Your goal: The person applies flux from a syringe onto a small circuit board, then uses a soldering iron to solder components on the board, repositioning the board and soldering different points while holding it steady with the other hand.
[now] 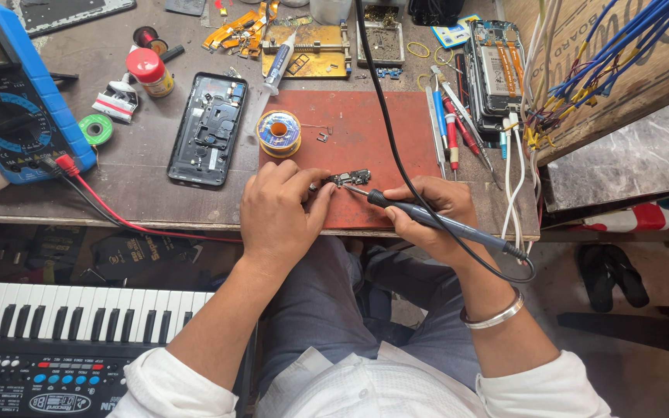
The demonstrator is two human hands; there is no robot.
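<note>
My left hand (279, 209) rests on the red work mat (365, 131) and pinches a small dark circuit board (350, 178) at its left end. My right hand (427, 213) grips a dark soldering iron (427, 217) like a pen, its tip touching the board from the right. The iron's black cable (385, 108) runs up across the mat and off the top of the view. A spool of solder wire (279, 133) sits on the mat's left edge, just beyond my left hand.
An opened phone body (209, 128) lies left of the mat, a blue multimeter (17, 101) with red lead at far left. Tweezers and screwdrivers (451, 131), another opened phone (495, 68) and bundled wires (582, 70) crowd the right. A keyboard (79, 340) sits below the bench.
</note>
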